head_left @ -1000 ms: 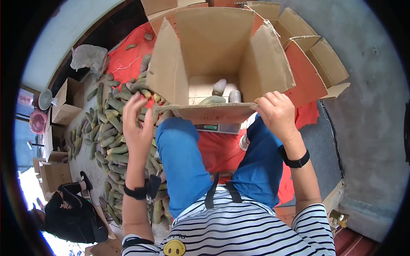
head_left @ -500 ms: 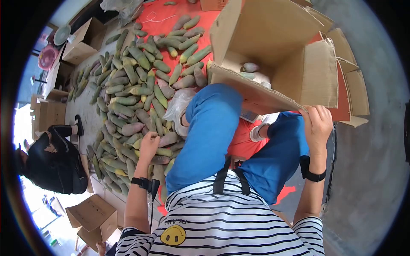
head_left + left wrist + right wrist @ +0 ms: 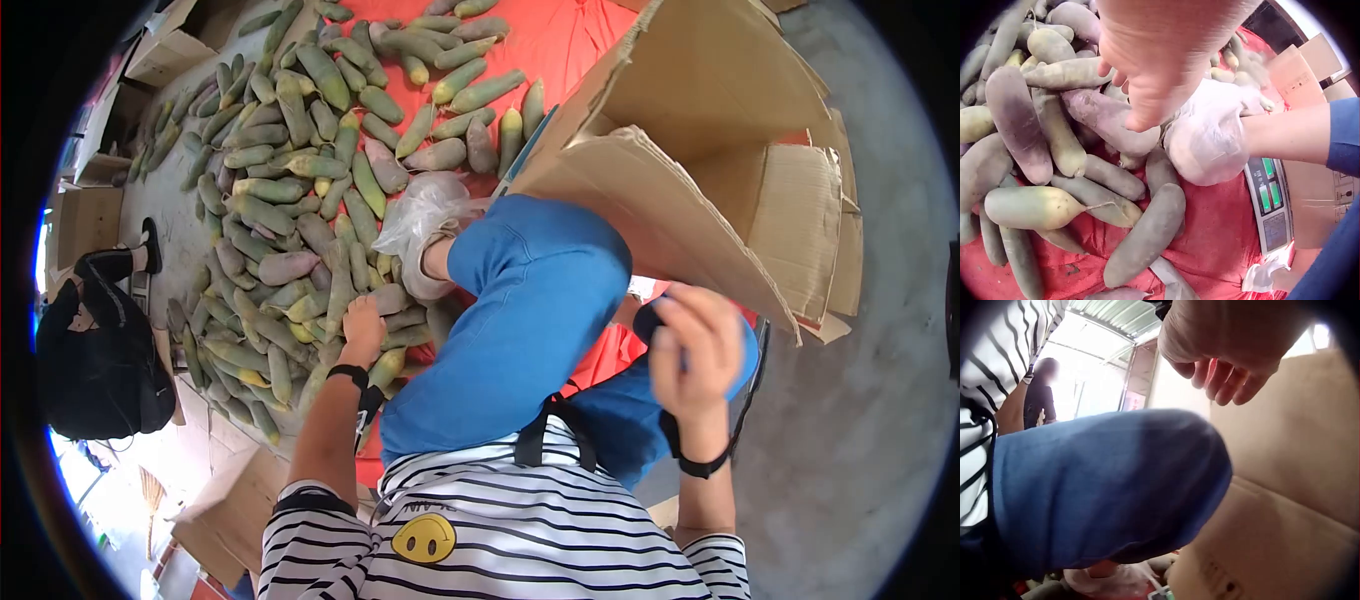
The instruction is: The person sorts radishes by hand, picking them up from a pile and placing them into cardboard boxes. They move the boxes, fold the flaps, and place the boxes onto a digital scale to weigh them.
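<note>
Green and purplish radishes (image 3: pixel 262 212) lie heaped at the left. Over the heap is my left hand (image 3: pixel 365 328), beside a pinkish radish (image 3: pixel 391 299). In the left wrist view, that hand (image 3: pixel 1159 65) has its thumb at a purple radish (image 3: pixel 1100 119) and its fingertips loosely bent above neighbouring ones; no firm grip shows. My right hand (image 3: pixel 700 350), blurred, hangs in the air over the right thigh, near the cardboard box's flap (image 3: pixel 690 220). The right wrist view shows its loosely bent fingers (image 3: pixel 1225 381) holding nothing, beside cardboard (image 3: pixel 1291 437). The inside bottom of the box is hidden.
A plastic bag (image 3: pixel 420 215) wraps the left foot beside the heap. A scale (image 3: pixel 1269 206) stands by the box. Red sheeting (image 3: pixel 570 45) lies beneath. A person in black (image 3: pixel 100 350) is at far left, near more boxes (image 3: pixel 215 510).
The head view has swung left and down over the heap. My left hand has gone from near the box down to the radishes; my right hand has let go of the box edge.
</note>
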Demonstrator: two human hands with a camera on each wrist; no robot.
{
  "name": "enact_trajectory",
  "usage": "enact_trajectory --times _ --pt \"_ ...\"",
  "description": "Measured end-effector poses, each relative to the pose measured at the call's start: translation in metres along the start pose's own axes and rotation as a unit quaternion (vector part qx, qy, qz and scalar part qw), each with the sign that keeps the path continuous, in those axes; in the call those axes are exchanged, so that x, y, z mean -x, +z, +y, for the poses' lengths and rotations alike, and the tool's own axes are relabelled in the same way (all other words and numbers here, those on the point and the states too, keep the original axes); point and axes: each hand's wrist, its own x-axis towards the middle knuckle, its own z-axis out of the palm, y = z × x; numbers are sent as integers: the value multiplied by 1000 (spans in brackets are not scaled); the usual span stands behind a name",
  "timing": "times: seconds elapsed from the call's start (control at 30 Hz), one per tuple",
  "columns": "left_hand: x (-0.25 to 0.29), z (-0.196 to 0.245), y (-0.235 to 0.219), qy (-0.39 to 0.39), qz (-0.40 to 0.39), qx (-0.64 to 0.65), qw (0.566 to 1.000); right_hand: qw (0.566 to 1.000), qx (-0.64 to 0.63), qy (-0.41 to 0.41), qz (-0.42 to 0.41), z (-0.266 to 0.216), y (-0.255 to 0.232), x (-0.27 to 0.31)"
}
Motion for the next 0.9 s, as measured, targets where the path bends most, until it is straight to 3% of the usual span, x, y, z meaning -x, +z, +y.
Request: enact_trajectory --times 0.07,0.2,0.4,0.47,0.53,0.57,0.63,0.67,0.73,0.8,0.9 --pt "-16 -1 18 3 -10 -17 1000 995 -76 25 -54 -6 38 -14" --pt "-30 -3 29 -21 -24 -74 997 993 -91 35 -61 -15 92 -52" --pt "-48 1 24 -79 -105 -103 986 989 -95 51 -97 -14 94 -62" --pt "-50 -2 27 -60 -108 -132 984 988 -95 60 -102 -14 93 -61" --pt "-37 5 3 -68 -132 -59 987 988 -97 60 -101 -15 92 -61" --pt "-34 5 -2 -67 -129 -62 987 989 -99 59 -97 -15 93 -62" --pt "-23 3 -6 -164 -32 46 985 989 -100 58 -91 -16 94 -62" --pt "-17 -1 -8 -164 -32 45 985 989 -102 55 -90 -17 94 -62" --pt "-13 -11 -11 -164 70 23 984 989 -106 51 -87 -17 95 -62" --pt "-20 -24 -10 -168 43 37 984 990 -105 46 -82 -18 93 -62" --pt "-38 -38 -4 -161 -76 78 981 986 -126 64 -93 -18 92 -61"
